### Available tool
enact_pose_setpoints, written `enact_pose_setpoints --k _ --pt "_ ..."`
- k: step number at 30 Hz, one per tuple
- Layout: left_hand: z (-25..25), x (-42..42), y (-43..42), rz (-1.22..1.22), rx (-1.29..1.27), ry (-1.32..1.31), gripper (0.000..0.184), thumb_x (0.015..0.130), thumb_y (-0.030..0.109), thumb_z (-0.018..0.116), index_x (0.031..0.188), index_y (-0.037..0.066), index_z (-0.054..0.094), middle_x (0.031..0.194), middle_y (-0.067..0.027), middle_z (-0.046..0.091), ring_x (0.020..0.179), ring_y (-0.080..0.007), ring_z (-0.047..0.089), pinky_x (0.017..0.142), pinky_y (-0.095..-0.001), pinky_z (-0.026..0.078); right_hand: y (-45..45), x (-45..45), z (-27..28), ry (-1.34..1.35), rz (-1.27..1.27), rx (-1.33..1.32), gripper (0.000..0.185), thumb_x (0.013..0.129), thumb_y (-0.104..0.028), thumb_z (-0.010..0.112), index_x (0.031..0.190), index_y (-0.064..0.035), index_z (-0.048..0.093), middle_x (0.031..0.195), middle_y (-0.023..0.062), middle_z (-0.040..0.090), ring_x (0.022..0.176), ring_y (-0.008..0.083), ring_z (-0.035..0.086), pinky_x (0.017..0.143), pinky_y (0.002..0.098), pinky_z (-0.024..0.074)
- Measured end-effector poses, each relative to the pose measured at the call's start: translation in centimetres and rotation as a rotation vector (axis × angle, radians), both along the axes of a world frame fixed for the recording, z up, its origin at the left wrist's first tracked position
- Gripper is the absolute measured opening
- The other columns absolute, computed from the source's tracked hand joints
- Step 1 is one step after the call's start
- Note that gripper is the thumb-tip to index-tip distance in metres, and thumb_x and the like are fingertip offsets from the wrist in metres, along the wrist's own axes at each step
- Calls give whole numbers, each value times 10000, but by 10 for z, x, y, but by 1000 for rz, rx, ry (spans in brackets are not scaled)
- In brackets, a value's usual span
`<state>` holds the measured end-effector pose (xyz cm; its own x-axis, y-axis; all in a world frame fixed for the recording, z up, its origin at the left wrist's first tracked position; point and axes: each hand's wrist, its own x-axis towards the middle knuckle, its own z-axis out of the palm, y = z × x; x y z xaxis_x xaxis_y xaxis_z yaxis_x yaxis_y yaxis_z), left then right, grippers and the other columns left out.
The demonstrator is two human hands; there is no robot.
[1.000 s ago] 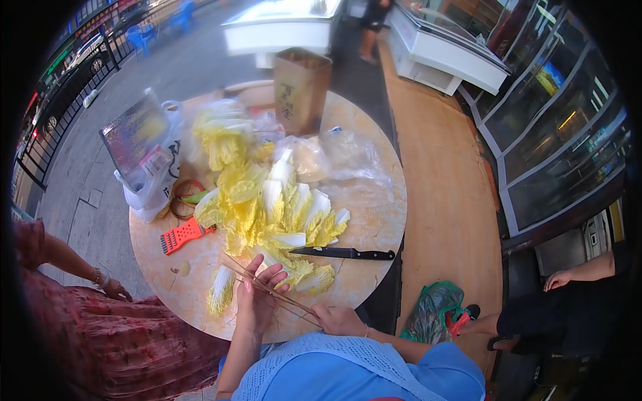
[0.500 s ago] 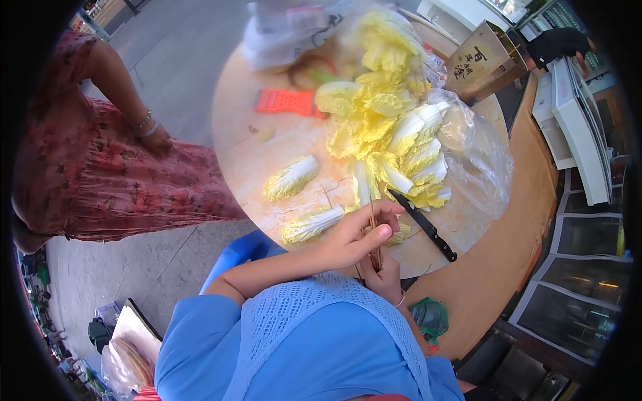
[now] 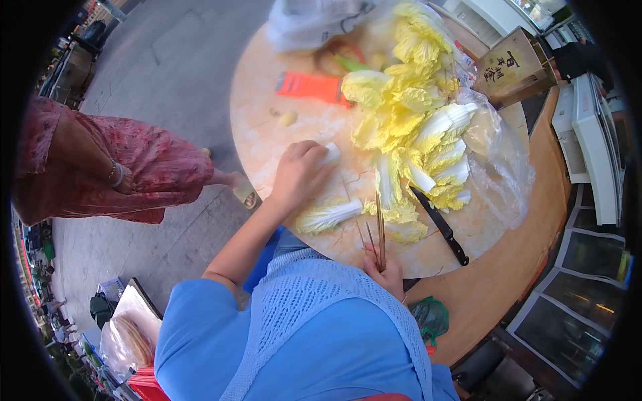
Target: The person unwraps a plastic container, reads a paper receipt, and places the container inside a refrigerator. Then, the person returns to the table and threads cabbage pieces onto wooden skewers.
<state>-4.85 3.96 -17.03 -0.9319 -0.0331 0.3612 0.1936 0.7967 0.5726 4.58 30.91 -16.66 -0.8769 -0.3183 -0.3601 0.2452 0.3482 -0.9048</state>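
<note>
My left hand [image 3: 303,175] reaches over a small piece of cabbage, its fingers curled round it; the white stem end [image 3: 331,154] shows past my fingertips. My right hand [image 3: 386,273] is closed round several thin brown sticks [image 3: 380,230], which point away from me near the table's front edge. Between my hands lies another small cabbage piece [image 3: 329,216]. A pile of yellow-white cabbage leaves [image 3: 408,113] spreads over the table [image 3: 257,100]. Right of the sticks rests a knife with a black handle [image 3: 455,244].
An orange grater [image 3: 314,87], a white bag [image 3: 307,27] and a brown ring stand farther off. Clear plastic [image 3: 498,160] and a lettered box [image 3: 511,69] are at the right. A person in a red patterned dress [image 3: 154,154] stands at the left.
My left hand has left the sticks, moved left and closed over the cabbage piece there. My right hand still holds the sticks. The view has turned, and the person in the dress has shifted.
</note>
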Motion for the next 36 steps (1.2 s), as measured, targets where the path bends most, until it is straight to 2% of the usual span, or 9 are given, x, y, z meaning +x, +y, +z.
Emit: enact_pose_setpoints --k 2,5,11,23,33,36 --pt "-2 1 -1 39 40 -1 276 722 105 667 978 22 604 995 -148 580 915 -327 560 796 -387 469 -3 -2 -11 32 -67 -106 268 864 -139 593 1088 8 590 594 16 537 506 65 461 466 247 379" --pt "-4 2 -3 49 115 -61 277 728 103 664 985 20 603 997 -154 578 895 -324 573 784 -375 478 -3 -7 -1 144 -38 -21 250 863 -121 583 1067 22 603 611 11 544 515 55 449 469 241 371" --pt "-3 9 -7 -88 202 -156 268 778 122 645 1018 13 597 1028 -141 573 890 -281 593 761 -335 487 -14 -25 3 121 -20 -36 251 858 -113 584 1064 28 615 614 1 540 540 41 433 477 223 353" --pt "-3 12 -8 -57 247 -161 262 791 114 643 1016 -10 587 1026 -130 568 848 -248 601 704 -313 491 -14 -24 1 101 -32 -8 241 852 -110 595 1046 27 631 598 -9 516 536 43 422 475 225 348" --pt "1 11 -16 -143 280 -192 260 779 95 653 1009 -11 593 1000 -130 585 852 -229 607 732 -300 493 -12 -32 4 111 37 16 242 843 -107 604 1047 20 633 592 -4 512 532 50 427 471 226 347" --pt "3 10 -18 -108 340 -302 270 768 92 668 1008 -10 597 968 -119 602 866 -205 610 760 -292 491 -13 -32 3 155 40 16 244 840 -109 608 1044 21 633 597 3 523 532 55 432 471 227 350"
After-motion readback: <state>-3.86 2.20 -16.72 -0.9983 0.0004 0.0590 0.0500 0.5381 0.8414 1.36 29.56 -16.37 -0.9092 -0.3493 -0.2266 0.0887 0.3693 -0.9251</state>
